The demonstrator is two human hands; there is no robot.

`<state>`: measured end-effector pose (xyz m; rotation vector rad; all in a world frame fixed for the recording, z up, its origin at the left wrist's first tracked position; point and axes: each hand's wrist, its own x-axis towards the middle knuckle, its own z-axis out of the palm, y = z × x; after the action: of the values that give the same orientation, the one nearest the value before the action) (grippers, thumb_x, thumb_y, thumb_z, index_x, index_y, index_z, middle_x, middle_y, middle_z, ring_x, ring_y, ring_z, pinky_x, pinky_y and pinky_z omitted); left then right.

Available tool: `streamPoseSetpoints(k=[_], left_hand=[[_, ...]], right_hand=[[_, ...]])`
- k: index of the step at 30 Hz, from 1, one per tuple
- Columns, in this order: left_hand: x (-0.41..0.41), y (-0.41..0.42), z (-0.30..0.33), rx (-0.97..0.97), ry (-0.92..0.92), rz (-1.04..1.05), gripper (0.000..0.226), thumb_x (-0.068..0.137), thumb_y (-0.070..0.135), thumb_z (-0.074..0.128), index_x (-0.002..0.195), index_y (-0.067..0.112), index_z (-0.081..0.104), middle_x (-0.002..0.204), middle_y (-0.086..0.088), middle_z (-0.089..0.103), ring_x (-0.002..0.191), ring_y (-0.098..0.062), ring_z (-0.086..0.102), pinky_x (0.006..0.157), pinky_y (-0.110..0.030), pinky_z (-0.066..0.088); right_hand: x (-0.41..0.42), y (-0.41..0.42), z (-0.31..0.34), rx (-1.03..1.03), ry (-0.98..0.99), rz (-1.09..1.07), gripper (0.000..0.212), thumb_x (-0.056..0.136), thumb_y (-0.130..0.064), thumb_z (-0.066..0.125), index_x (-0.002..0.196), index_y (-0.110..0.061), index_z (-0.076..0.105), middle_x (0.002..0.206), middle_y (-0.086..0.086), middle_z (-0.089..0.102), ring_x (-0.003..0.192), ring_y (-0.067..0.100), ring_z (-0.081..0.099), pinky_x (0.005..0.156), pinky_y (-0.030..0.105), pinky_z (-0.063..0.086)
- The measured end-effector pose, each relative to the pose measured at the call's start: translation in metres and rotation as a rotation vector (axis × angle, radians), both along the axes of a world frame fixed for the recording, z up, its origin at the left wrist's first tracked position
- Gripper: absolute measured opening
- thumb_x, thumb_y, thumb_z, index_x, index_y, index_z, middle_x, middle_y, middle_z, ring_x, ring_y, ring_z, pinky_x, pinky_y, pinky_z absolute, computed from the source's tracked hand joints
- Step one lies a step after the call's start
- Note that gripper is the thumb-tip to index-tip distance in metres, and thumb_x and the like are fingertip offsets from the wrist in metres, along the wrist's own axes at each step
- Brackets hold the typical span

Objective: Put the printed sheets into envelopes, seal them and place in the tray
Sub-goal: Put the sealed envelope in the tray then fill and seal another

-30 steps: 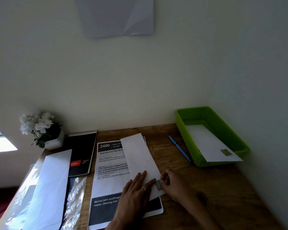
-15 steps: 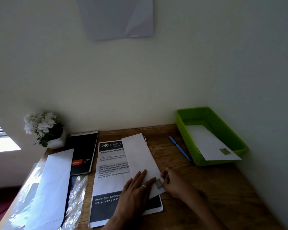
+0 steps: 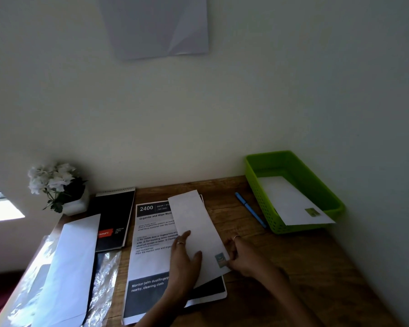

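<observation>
Left hand (image 3: 183,258) lies flat, fingers spread, pinning the envelope (image 3: 198,234) onto the printed sheet (image 3: 149,253) on the table (image 3: 293,267). Right hand (image 3: 242,257) pinches at the sticker (image 3: 220,260) on the envelope's near corner. Best bet here: rub that sticker down firmly, keep the flat hand steady so nothing slides. Further back, the green tray (image 3: 283,161) already holds one sealed envelope (image 3: 291,199), blue pen (image 3: 250,210) beside it.

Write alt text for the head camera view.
The left hand presses flat on a white envelope lying over a printed sheet on a wooden desk, while the right hand touches its stamp. A green tray holds another envelope.
</observation>
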<state>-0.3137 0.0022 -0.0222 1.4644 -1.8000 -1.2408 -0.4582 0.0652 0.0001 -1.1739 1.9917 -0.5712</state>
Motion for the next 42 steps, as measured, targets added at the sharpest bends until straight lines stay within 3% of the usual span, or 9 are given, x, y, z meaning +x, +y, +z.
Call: streamPoseSetpoints(k=[5, 10, 17, 23, 27, 30, 35, 39, 42], left_hand=[[0.0, -0.013, 0.012, 0.312, 0.369, 0.204, 0.053, 0.089, -0.003, 0.051, 0.137, 0.014, 0.036, 0.13, -0.013, 0.052, 0.097, -0.023, 0.056, 0.075, -0.041, 0.051], [0.002, -0.02, 0.015, 0.505, 0.46, 0.157, 0.039, 0.09, 0.001, 0.054, 0.127, 0.009, 0.049, 0.115, -0.014, 0.061, 0.096, -0.028, 0.06, 0.074, -0.042, 0.051], [0.002, -0.013, 0.014, 0.505, 0.528, 0.13, 0.049, 0.09, -0.008, 0.048, 0.134, 0.013, 0.042, 0.116, -0.013, 0.057, 0.097, -0.031, 0.06, 0.071, -0.046, 0.054], [0.008, -0.012, 0.023, 0.495, 0.58, 0.116, 0.052, 0.091, -0.008, 0.047, 0.136, 0.016, 0.039, 0.108, -0.008, 0.059, 0.09, -0.026, 0.062, 0.061, -0.039, 0.055], [0.009, -0.009, 0.026, 0.48, 0.612, 0.123, 0.049, 0.091, -0.008, 0.047, 0.132, 0.018, 0.041, 0.104, -0.006, 0.062, 0.09, -0.026, 0.062, 0.059, -0.038, 0.054], [0.008, -0.007, 0.029, 0.459, 0.616, 0.106, 0.045, 0.091, -0.004, 0.049, 0.125, 0.025, 0.044, 0.11, -0.006, 0.062, 0.093, -0.024, 0.062, 0.059, -0.037, 0.055], [0.005, -0.004, 0.036, 0.381, 0.602, 0.05, 0.04, 0.092, 0.002, 0.052, 0.119, 0.031, 0.046, 0.107, -0.001, 0.063, 0.094, -0.022, 0.063, 0.061, -0.034, 0.054], [0.002, -0.003, 0.046, 0.322, 0.583, -0.034, 0.032, 0.093, 0.014, 0.053, 0.117, 0.034, 0.05, 0.107, 0.001, 0.066, 0.098, -0.017, 0.063, 0.069, -0.03, 0.052], [-0.002, -0.004, 0.05, 0.261, 0.499, -0.122, 0.026, 0.095, 0.024, 0.05, 0.117, 0.039, 0.052, 0.103, 0.007, 0.067, 0.097, -0.011, 0.065, 0.078, -0.028, 0.052]], right_hand=[[-0.001, 0.0, -0.005, 0.0, -0.011, 0.008, 0.052, 0.085, -0.009, 0.061, 0.132, -0.021, 0.041, 0.092, -0.009, 0.046, 0.084, 0.006, 0.049, 0.056, 0.012, 0.035], [-0.005, -0.001, -0.008, -0.001, -0.022, 0.006, 0.048, 0.084, -0.011, 0.064, 0.126, -0.024, 0.044, 0.085, -0.012, 0.046, 0.074, -0.001, 0.046, 0.056, 0.012, 0.036], [-0.004, -0.001, -0.011, -0.059, -0.025, -0.045, 0.037, 0.088, -0.012, 0.057, 0.122, -0.022, 0.049, 0.084, -0.012, 0.048, 0.074, -0.001, 0.048, 0.056, 0.011, 0.036], [-0.005, 0.0, -0.007, -0.087, -0.094, -0.125, 0.038, 0.092, -0.02, 0.054, 0.128, -0.018, 0.045, 0.103, -0.005, 0.054, 0.096, 0.009, 0.053, 0.063, 0.014, 0.039], [-0.005, 0.0, -0.009, -0.082, -0.138, -0.122, 0.041, 0.091, -0.038, 0.054, 0.127, -0.018, 0.049, 0.126, 0.002, 0.057, 0.108, 0.013, 0.054, 0.089, 0.028, 0.048], [-0.004, 0.002, -0.011, -0.084, -0.172, -0.107, 0.053, 0.09, -0.043, 0.053, 0.136, -0.018, 0.043, 0.136, 0.0, 0.05, 0.121, 0.015, 0.049, 0.097, 0.027, 0.044], [-0.001, 0.006, -0.003, -0.244, -0.332, -0.171, 0.037, 0.092, -0.029, 0.055, 0.128, -0.022, 0.047, 0.121, -0.006, 0.056, 0.101, 0.005, 0.054, 0.077, 0.017, 0.049], [-0.002, 0.01, 0.019, -0.424, -0.437, -0.284, 0.02, 0.092, -0.015, 0.055, 0.108, -0.027, 0.052, 0.113, 0.004, 0.061, 0.091, 0.015, 0.063, 0.057, 0.024, 0.055], [-0.012, 0.02, 0.042, -0.508, -0.451, -0.365, 0.024, 0.091, -0.012, 0.054, 0.113, -0.022, 0.052, 0.11, 0.004, 0.063, 0.082, 0.015, 0.065, 0.052, 0.021, 0.053]])
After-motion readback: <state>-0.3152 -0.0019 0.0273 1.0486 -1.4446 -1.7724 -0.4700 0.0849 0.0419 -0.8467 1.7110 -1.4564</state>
